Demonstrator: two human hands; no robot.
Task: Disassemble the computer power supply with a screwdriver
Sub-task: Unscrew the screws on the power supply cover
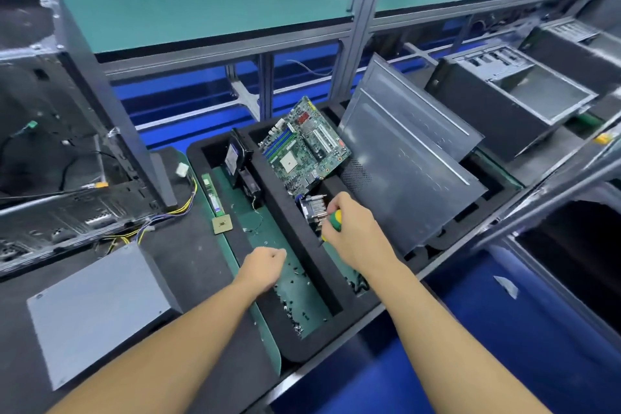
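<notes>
Grey sheet-metal power supply box (97, 309) lies closed at the lower left, well apart from both my hands, bare black mat (188, 265) between it and the black foam tray (292, 222). My left hand (263, 267) hovers curled, nothing visible in it, over the tray's loose screws (292, 292). My right hand (349, 228) grips the green-and-yellow screwdriver (336, 220) beside a finned metal heatsink (314, 208); beyond, a green motherboard (305, 144) and grey steel panel (410, 158) lean in the tray.
</notes>
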